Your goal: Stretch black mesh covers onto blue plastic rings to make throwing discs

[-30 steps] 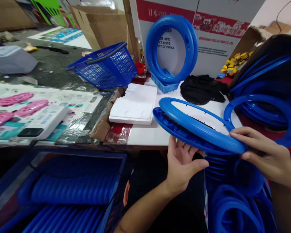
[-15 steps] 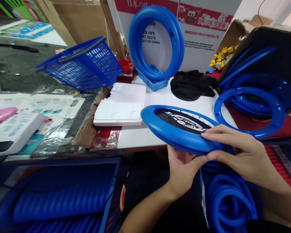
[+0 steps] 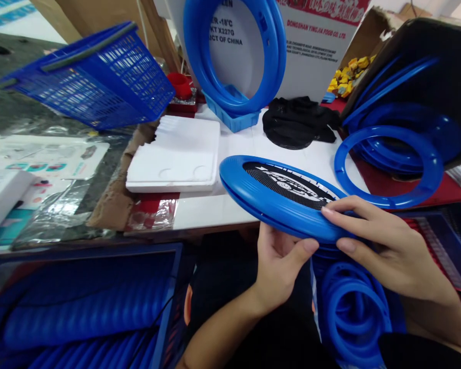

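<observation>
A blue frisbee-like disc (image 3: pixel 280 215), with a black mesh centre (image 3: pixel 288 185) and white printing, is held tilted above the table's front edge. My left hand (image 3: pixel 282 261) grips it from beneath, its thumb at the near rim and its other fingers hidden under the disc. On the right side my right hand (image 3: pixel 380 241) pinches the rim, fingers on top and thumb at the near edge. A narrow gap runs along the disc's near side. Beyond my right hand lies a loose blue ring (image 3: pixel 392 201) on the table.
Large blue rings (image 3: pixel 275 56) stand in a small light-blue basket (image 3: pixel 234 120). White foam (image 3: pixel 176 154), black cloth (image 3: pixel 297 123) and a tilted blue basket (image 3: pixel 100 77) lie around. More rings fill a dark box (image 3: pixel 411 56) on the right. Below, a crate (image 3: pixel 172 266) holds stacked blue discs.
The view has shifted, so the table things sit further left and higher. My left thumb has come away from my right thumb, and the disc is turned slightly.
</observation>
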Action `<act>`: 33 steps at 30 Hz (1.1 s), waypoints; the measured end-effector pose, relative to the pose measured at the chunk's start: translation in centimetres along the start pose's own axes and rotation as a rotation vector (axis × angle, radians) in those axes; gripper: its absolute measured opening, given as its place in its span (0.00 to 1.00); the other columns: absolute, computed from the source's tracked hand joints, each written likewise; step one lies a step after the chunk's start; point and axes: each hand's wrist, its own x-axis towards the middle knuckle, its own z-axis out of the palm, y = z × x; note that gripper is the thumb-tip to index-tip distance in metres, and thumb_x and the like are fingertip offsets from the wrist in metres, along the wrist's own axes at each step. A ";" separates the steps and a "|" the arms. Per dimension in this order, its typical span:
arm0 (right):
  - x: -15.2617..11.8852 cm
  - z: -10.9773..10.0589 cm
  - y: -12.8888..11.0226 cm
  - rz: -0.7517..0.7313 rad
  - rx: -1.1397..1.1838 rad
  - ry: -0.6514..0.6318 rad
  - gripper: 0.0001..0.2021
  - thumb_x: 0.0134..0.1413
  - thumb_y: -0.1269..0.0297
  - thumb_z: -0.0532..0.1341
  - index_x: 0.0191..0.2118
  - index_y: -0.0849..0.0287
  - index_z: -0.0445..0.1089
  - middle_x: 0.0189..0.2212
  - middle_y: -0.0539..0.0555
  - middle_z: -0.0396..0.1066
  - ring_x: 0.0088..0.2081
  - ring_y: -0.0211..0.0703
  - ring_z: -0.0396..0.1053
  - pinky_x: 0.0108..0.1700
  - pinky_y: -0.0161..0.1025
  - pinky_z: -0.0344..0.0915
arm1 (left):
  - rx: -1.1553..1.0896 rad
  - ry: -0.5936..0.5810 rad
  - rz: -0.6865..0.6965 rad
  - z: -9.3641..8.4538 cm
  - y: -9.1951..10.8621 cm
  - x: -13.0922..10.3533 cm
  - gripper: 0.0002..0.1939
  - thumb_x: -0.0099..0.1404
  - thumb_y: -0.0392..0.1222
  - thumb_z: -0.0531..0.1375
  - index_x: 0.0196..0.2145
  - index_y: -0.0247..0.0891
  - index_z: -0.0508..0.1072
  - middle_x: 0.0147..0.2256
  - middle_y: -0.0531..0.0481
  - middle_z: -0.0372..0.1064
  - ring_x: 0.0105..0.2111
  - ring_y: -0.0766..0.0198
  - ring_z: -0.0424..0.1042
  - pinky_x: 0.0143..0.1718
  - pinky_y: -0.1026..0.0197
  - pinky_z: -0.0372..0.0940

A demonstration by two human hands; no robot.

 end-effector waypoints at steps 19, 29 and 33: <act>-0.8 -0.1 0.5 -0.003 0.060 -0.040 0.28 0.69 0.69 0.67 0.70 0.40 0.70 0.58 0.55 0.74 0.56 0.48 0.75 0.55 0.42 0.76 | -0.002 0.017 -0.073 -0.3 -0.3 -0.6 0.33 0.61 0.45 0.78 0.60 0.44 0.72 0.52 0.43 0.80 0.57 0.45 0.80 0.61 0.39 0.76; -3.7 5.0 2.7 -0.188 -0.039 0.070 0.32 0.68 0.76 0.64 0.74 0.50 0.65 0.59 0.61 0.72 0.59 0.53 0.70 0.58 0.53 0.74 | 0.041 0.011 -0.217 -4.0 -0.6 -2.2 0.22 0.62 0.46 0.77 0.50 0.41 0.77 0.46 0.42 0.82 0.56 0.44 0.80 0.64 0.38 0.72; -5.9 8.6 3.5 -0.178 -0.119 0.114 0.32 0.64 0.80 0.64 0.71 0.51 0.68 0.60 0.63 0.73 0.59 0.55 0.70 0.57 0.56 0.76 | 0.018 0.090 -0.335 -5.6 -0.6 -3.7 0.25 0.59 0.46 0.78 0.51 0.41 0.78 0.49 0.40 0.81 0.54 0.43 0.80 0.61 0.39 0.73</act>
